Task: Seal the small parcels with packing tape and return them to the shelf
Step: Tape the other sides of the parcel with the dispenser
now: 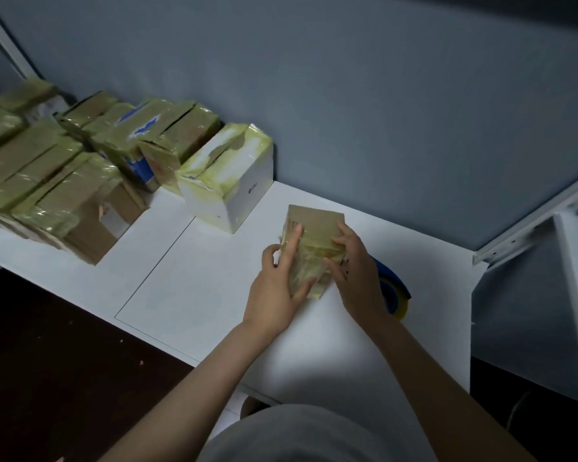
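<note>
1. The small parcel sits on the white tabletop, just in front of the person and between both hands. Its near half is wrapped in yellowish packing tape that looks wrinkled.
2. The left hand presses on the tape. Its index finger lies straight along the parcel's top and its thumb rests against the near corner. The other fingers curl by the left edge, and whether they grip cannot be told.
3. The right hand holds the parcel's right side with its fingers curled onto the taped face.
4. The blue tape dispenser lies just behind the right wrist, partly hidden.
5. Risks:
   - Smoothing over the wrinkles could trap creases and leave a flap poorly stuck.
   - A backward sweep of the right forearm could knock the dispenser toward the table's edge.
   - Carrying the parcel back to the taped parcels past the white box might nudge that loose stack.
</note>
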